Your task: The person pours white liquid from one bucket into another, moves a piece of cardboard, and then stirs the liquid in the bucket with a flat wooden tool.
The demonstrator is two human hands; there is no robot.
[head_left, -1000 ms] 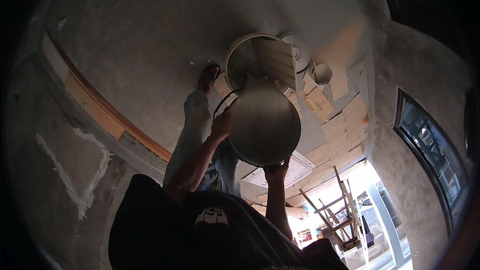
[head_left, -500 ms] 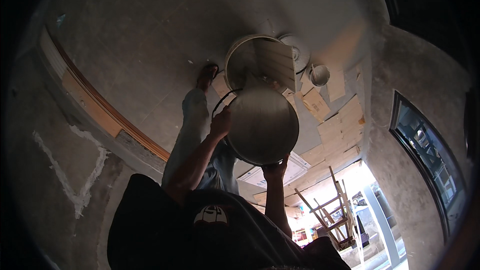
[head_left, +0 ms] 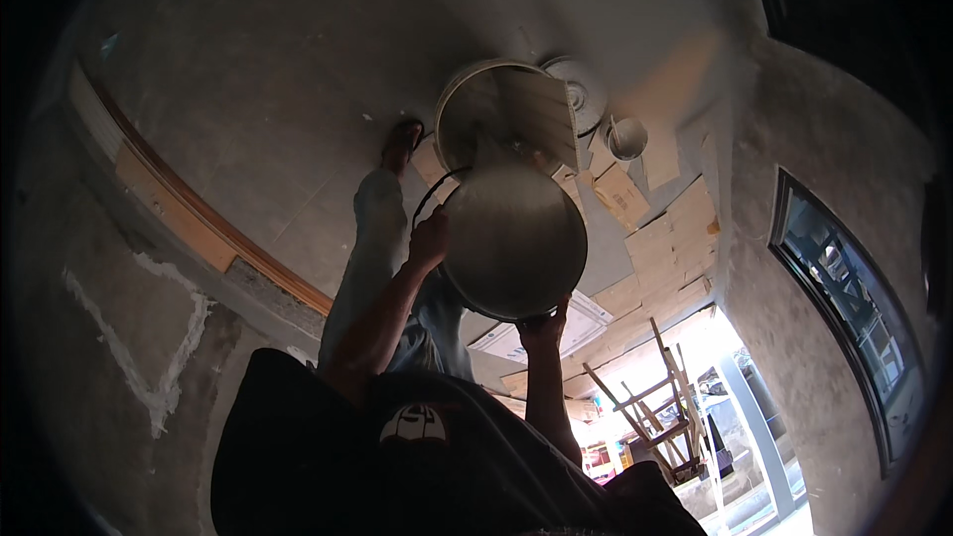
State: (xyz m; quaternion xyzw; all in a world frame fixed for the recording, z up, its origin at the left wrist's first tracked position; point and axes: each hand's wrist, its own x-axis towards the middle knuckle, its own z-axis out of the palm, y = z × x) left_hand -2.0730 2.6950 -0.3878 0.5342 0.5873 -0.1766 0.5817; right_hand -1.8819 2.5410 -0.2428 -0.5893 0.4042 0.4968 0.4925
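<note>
My left hand (head_left: 429, 238) grips the left side of a round bucket (head_left: 511, 248) by its dark handle. My right hand (head_left: 544, 328) holds the bucket's bottom edge nearest me. The bucket is tilted over a wide round tub (head_left: 449, 102), with a blurred pale haze at its far end; I cannot tell what it is. A ribbed flat board (head_left: 556, 114) sits in the tub's right side. Just right of the tub are a round disc-like object (head_left: 586, 89) and a small pail (head_left: 625, 139) with a stick in it.
My foot (head_left: 402, 144) stands left of the tub. Cardboard sheets (head_left: 675, 228) cover the floor to the right. Wooden boards (head_left: 258, 268) run along the left wall. A wooden frame (head_left: 665, 417) stands by the bright opening at lower right, near a framed window (head_left: 844, 298) in the wall.
The bucket and both my hands appear slightly higher and further left in the picture, as do the tub and floor items. My hold on the bucket looks the same.
</note>
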